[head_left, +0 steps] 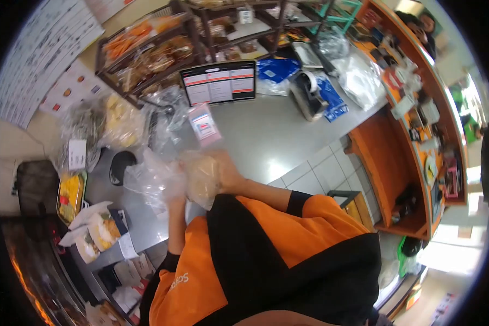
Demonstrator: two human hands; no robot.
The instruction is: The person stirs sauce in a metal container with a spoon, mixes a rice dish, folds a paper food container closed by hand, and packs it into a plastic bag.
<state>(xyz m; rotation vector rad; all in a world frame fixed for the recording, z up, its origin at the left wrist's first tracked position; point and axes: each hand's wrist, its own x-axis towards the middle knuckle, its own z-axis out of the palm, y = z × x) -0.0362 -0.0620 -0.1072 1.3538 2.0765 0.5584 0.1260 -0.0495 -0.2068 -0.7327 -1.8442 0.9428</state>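
A tan, rounded packet in clear plastic [202,180] is held up near my chest, above the edge of the metal table. My right hand [229,173] is closed around its right side. On its left, my left hand [174,187] grips a crumpled clear plastic bag [149,176], which spreads out over the table. Motion blur and plastic partly hide the left fingers. What is inside the tan packet cannot be made out. A pink and white printed packet [204,126] lies just beyond my hands.
A tablet [218,83] stands at the back of the steel table [244,130]. At left are a black mouse [122,167], bagged goods [120,122], an open food box [100,233] and a yellow food tray [70,198]. A tape dispenser [309,95] stands back right.
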